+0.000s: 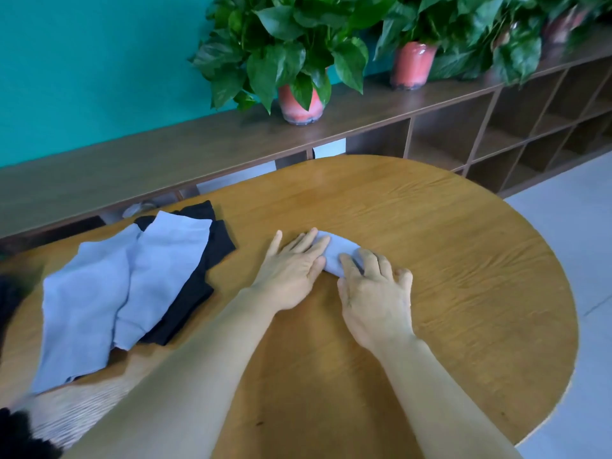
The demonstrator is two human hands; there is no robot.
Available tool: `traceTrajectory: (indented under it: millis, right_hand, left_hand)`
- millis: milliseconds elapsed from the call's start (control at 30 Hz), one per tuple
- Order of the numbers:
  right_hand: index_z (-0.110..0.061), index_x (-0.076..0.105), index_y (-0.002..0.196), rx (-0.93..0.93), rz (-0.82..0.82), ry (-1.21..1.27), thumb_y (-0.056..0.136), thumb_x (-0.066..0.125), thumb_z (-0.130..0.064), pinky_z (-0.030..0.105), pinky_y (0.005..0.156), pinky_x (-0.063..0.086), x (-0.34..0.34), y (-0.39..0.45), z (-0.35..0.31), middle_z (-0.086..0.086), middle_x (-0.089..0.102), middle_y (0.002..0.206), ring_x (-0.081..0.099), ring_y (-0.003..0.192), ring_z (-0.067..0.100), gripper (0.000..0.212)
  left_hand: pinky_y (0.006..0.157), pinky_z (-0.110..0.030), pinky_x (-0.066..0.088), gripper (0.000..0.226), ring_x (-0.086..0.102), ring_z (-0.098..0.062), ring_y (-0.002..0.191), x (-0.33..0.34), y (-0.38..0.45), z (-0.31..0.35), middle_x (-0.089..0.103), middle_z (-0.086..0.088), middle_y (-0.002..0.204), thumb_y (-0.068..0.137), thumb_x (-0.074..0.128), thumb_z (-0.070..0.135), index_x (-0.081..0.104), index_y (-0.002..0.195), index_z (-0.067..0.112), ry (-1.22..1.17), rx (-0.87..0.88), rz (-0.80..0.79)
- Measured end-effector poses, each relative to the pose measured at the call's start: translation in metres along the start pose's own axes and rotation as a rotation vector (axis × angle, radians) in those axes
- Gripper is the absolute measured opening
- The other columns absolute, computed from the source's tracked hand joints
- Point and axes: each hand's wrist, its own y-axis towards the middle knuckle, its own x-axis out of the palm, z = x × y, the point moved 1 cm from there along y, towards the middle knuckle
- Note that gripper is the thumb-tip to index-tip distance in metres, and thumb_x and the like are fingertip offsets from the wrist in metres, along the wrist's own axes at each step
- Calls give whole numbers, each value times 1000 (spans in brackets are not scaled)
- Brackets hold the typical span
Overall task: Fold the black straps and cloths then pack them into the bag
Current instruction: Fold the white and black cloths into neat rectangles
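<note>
One round wooden tabletop stands by a green wall and a long brown shelf with potted plants. At nine o'clock lie two light blue cloths on black cloth. In the middle, one small folded blue cloth sits under two hands: the left hand presses flat, the right hand holds its edge with bent fingers.

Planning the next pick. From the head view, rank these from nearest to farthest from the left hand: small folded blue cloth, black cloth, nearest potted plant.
1. Small folded blue cloth: under the left hand.
2. Black cloth: to its left, on the table.
3. Nearest potted plant: on the shelf beyond.
</note>
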Motion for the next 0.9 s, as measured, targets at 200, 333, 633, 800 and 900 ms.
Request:
traceTrajectory:
  millis: [200,333,633,800,900]
  right_hand:
    - [-15,61,126,123,52,-37,89,36,-37,55,87,36,14,13,2,13,58,118,54,112,33,50]
    - [-10,59,127,166,44,-94,90,28,-40,56,90,28,23,20,3,15,57,119,53,115,36,57]
    - [-11,39,143,154,-2,-83,99,35,-37,52,102,26,9,19,10,12,42,146,30,140,29,52]
    - [-3,61,119,43,170,-33,89,42,-31,52,90,37,-6,11,-14,19,58,128,53,118,35,46]
    - [-6,65,115,-117,193,3,88,34,-35,48,89,39,-11,4,-50,17,62,123,57,112,33,50]
  left_hand:
    - [118,-47,-9,49,0,-9,149,7,42,-5,-3,11,162,104,8,43,3,153,39,8,80,8]
    - [119,-45,-8,50,-3,-8,149,13,55,-8,-5,9,163,104,8,44,-2,153,39,-23,119,-18]
    - [121,-33,-8,53,-10,-6,148,-18,5,-36,-9,6,162,105,8,38,-11,153,26,26,42,143]
    - [120,-30,-7,52,-5,-7,149,-35,-58,-67,-4,6,163,106,13,34,-4,155,26,-23,-110,186]
    - [119,-33,-5,52,0,-9,149,-42,-108,-89,2,5,163,106,16,29,1,155,24,-14,-234,193]
